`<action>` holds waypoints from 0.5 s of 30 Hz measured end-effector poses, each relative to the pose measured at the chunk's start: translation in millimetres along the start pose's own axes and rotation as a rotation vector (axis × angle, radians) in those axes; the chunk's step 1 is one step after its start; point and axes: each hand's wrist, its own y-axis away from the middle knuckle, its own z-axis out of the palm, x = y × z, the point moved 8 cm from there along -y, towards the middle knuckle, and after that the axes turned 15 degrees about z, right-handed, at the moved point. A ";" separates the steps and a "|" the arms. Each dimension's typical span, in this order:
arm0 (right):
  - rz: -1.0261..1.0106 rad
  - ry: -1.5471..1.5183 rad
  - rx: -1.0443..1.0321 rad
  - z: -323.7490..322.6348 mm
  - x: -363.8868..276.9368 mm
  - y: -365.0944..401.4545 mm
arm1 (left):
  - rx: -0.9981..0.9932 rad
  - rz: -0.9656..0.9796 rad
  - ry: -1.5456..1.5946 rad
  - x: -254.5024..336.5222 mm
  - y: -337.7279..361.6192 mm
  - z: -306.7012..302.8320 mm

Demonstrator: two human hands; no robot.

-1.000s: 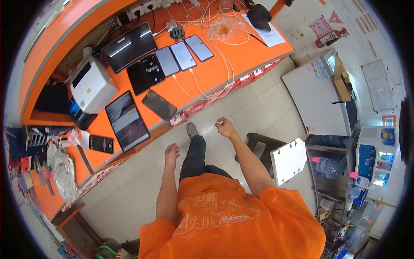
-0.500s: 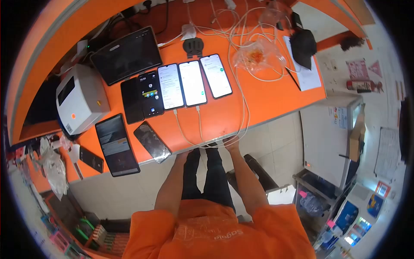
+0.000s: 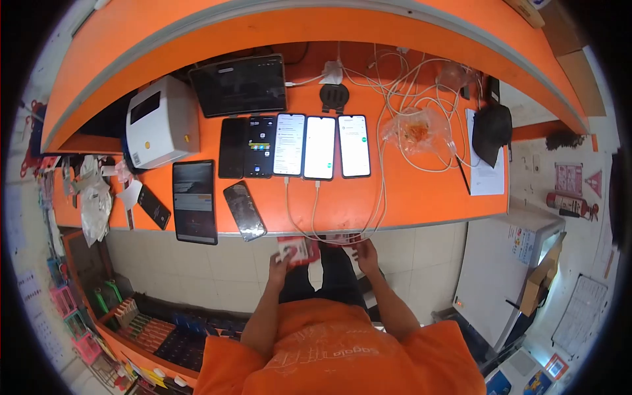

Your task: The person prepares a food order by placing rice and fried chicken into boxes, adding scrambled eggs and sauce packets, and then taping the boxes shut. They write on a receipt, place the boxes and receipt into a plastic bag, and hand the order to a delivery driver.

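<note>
My left hand (image 3: pixel 279 267) is closed on a red-and-white box (image 3: pixel 294 250), just below the front edge of the orange counter (image 3: pixel 342 209). Beside it, my right hand (image 3: pixel 365 255) has its fingers at the edge of a second red box (image 3: pixel 347 239), which the counter edge and cables partly hide. Above my hands, three phones with lit white screens lie in a row: a left one (image 3: pixel 289 145), a middle one (image 3: pixel 320 148) and a right one (image 3: pixel 355 146). White charging cables (image 3: pixel 288 204) run from two of them over the edge.
Left of the phones are a dark-screened tablet (image 3: pixel 195 201), a phone with a scuffed screen (image 3: pixel 244 210) and a white label printer (image 3: pixel 162 125). A larger tablet (image 3: pixel 240 87) leans at the back. Tangled cables, a plastic bag (image 3: pixel 413 131) and a black cap (image 3: pixel 494 135) lie right. An orange shelf (image 3: pixel 316 33) overhangs.
Both hands have come back from beneath the counter toward my body. Red boxes now show at them. The camera view has shifted, showing more of the upper shelf.
</note>
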 end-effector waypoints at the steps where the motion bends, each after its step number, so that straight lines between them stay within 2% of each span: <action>1: 0.008 0.110 -0.007 -5.1 6.5 8.5 | 0.012 -0.025 0.046 -2.9 23.6 -12.7; 3: 0.066 0.075 -0.024 -14.6 6.5 40.2 | 0.027 -0.046 0.097 -6.0 58.9 -41.6; 5: 0.112 0.124 0.001 -28.1 14.3 68.9 | 0.173 -0.053 0.195 -18.6 81.5 -88.2; 6: 0.157 0.165 0.032 -34.0 19.7 79.1 | 0.180 -0.049 0.207 -24.5 89.9 -109.0; 8: 0.147 0.245 0.060 -40.0 23.4 96.4 | 0.221 0.071 0.336 -26.3 105.5 -148.5; 9: 0.140 0.314 0.099 -42.8 24.7 101.5 | 0.302 0.054 0.331 -24.3 120.1 -164.6; 10: 0.120 0.321 0.091 -44.9 29.2 100.7 | 0.307 0.068 0.347 -41.6 121.2 -184.1; 13: -0.047 0.589 0.291 -34.1 12.4 112.3 | 0.402 0.182 0.527 -115.1 143.7 -255.7; 14: -0.062 0.588 0.300 -23.2 10.4 115.2 | 0.426 0.201 0.611 -136.3 156.1 -275.9; 15: 0.000 0.757 0.341 -14.3 16.9 116.8 | 0.416 0.212 0.621 -158.2 167.3 -295.6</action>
